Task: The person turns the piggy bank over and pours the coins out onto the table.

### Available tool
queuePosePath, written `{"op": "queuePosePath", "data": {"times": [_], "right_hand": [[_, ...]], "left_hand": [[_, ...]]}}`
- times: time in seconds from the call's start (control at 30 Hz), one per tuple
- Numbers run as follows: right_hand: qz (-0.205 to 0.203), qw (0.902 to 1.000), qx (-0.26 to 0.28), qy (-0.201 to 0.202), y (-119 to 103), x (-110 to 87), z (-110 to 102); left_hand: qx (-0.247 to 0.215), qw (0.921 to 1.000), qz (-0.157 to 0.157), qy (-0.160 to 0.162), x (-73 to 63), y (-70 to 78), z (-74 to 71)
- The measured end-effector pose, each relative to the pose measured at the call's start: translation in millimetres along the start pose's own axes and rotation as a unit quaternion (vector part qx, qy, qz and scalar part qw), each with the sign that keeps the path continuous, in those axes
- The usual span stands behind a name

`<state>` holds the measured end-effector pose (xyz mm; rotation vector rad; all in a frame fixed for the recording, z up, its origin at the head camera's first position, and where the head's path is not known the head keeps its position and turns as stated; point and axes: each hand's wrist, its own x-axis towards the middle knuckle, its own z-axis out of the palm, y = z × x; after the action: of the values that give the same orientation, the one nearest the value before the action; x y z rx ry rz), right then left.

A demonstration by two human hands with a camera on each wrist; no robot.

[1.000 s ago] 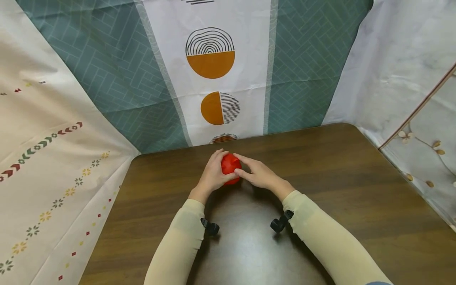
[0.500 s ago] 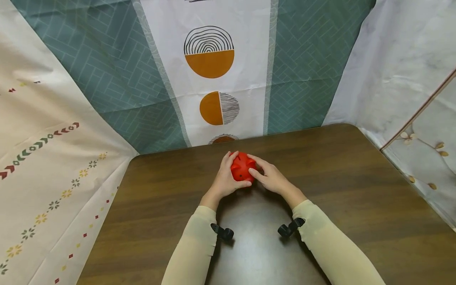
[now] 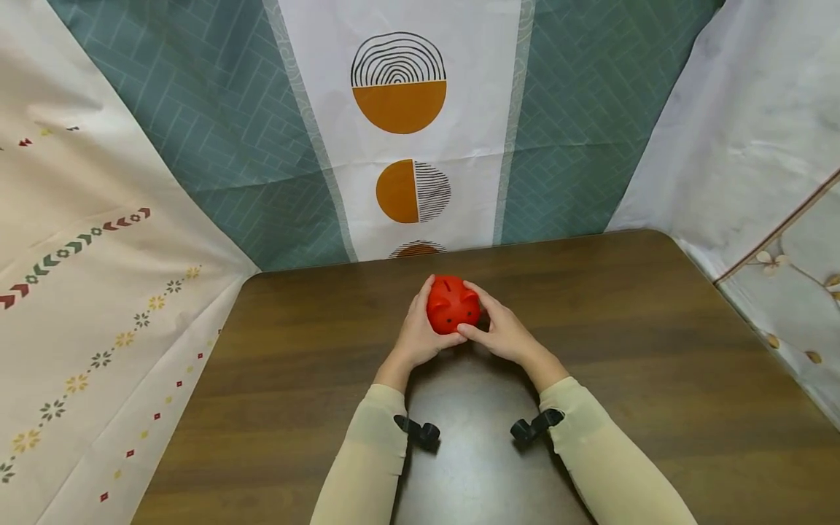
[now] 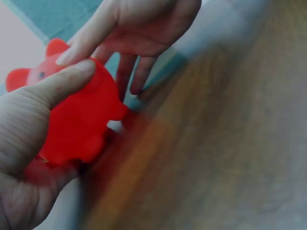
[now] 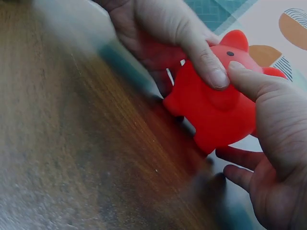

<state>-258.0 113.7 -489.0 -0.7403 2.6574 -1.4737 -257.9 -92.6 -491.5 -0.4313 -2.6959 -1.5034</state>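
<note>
The head view shows your left hand (image 3: 418,328) and right hand (image 3: 507,333) both grasping a red piggy bank (image 3: 453,306) near the far side of the wooden worktop (image 3: 295,364). The step in hand looks like a two-handed hold or handling of the piggy bank; it faces you, upright, with its coin slot (image 3: 448,286) on top. Whether its feet touch the worktop, you cannot tell for certain.

The next move, as a judgement, calls for even pressure from both sides; should you want one hand free, the other would first need a fuller grip, since the smooth, rounded body may slip or turn.

Your forearms reach forward and converge, with your wrists angled inward and palms facing each other around the piggy bank. Your thumbs cross its front, their tips nearly meeting by the face, while your fingers curve round the sides. In the right wrist view, two right fingertips (image 5: 235,173) sit low, just beside a foot (image 5: 207,141).
</note>
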Motion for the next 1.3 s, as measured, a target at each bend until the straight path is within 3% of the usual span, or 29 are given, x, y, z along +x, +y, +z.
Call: {"op": "queuePosePath", "data": {"times": [0.5,1.03,1.3], "right_hand": [[-0.002,0.9999,0.013,0.005,-5.4,-2.2,-5.3],[-0.020,0.9989,0.028,0.033,-22.3,-6.6,-13.1],[-0.033,0.9978,0.010,0.056,-38.5,-9.9,-17.8]], "left_hand": [[0.027,0.9996,0.004,0.011,-1.9,7.2,-4.4],[0.026,0.9962,0.067,0.050,-6.8,23.3,-14.0],[-0.005,0.9923,0.098,0.076,-11.2,34.3,-17.9]]}}
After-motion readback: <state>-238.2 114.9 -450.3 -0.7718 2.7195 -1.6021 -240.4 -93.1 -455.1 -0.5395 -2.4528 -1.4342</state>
